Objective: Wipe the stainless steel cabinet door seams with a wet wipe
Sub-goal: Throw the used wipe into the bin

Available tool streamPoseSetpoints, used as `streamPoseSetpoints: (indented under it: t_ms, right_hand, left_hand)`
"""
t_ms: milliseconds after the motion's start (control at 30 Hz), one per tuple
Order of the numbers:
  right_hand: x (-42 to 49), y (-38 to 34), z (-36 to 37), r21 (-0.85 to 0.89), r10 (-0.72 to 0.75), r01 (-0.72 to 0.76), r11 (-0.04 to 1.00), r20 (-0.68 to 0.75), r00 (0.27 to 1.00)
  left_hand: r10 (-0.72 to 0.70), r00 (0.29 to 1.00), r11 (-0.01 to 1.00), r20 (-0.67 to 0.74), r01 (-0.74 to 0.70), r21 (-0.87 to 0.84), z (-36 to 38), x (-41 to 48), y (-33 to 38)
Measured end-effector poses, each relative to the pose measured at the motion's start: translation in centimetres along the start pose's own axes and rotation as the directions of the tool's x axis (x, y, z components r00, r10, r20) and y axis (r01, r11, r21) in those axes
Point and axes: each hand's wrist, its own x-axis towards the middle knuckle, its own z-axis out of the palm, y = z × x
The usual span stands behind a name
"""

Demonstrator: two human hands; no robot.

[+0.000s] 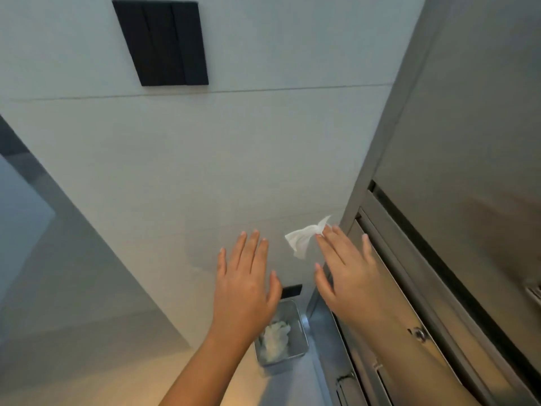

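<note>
Left hand [246, 276] and right hand [348, 268] spread flat, grip open; wipe [306, 237] seems loose, likely meant for the bin [303, 332].

Nothing legible shows anywhere: the black wall panel [162, 39], the stainless steel cabinet [468, 112], the wet wipe [304, 235] and the metal bin [301, 329] carry no readable text, label, brand, number or sign.
</note>
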Motion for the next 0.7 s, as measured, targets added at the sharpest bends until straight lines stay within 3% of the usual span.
streamPoseSetpoints:
  t_ms: [400,700]
  right_hand:
    - [-0.2,2.1,11.4,0.067,0.027,-0.041,0.997,0.203,0.979]
    - [-5.8,2.5,22.5,0.067,0.008,-0.039,0.997,0.413,0.911]
  left_hand:
    - [-0.099,0.985,0.995,0.139,0.098,0.013,9.1,0.1,-3.8]
    - [-0.135,0.954,0.991,0.266,0.129,0.041,18.0,-3.1,-7.7]
